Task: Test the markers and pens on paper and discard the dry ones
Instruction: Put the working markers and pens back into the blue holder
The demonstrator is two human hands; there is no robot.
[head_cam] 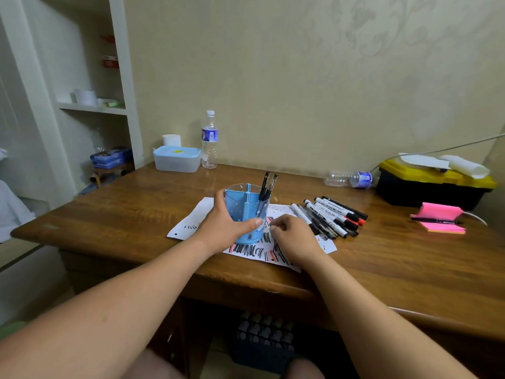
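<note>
Two bare forearms are being reached over the front edge of a wooden table (pixel 246 280), beneath which a dark crate (pixel 262 340) is being stored. Close to that edge, a paper (pixel 191 222) streaked with black and red test strokes is being used as a base for a blue cup (pixel 243 212). The cup is being gripped by the left hand (pixel 221 228), with the thumb wrapped across its near wall and the fingers round the far side. The right hand (pixel 295 239) is being rested on the paper just beside the cup's base, fingers curled and fingertips drawn together. Whether anything is being pinched there cannot be told.

Two black pens (pixel 269 184) are being held in the cup's right-hand compartment, tilted to the right. Just right of the hands, a row of markers (pixel 330 217) is being laid out side by side, its near ends overlapping the paper's right edge. Bare wood is being shown left of the paper and along the right front.

Farther right, pink notes (pixel 442 228) are being weighed down by a black pen (pixel 434 220), near a black-and-yellow toolbox (pixel 426 194). Along the back edge, against the wall, a lying bottle (pixel 349 179), a standing bottle (pixel 210 140) and a lidded box (pixel 177 160) are being lined up.
</note>
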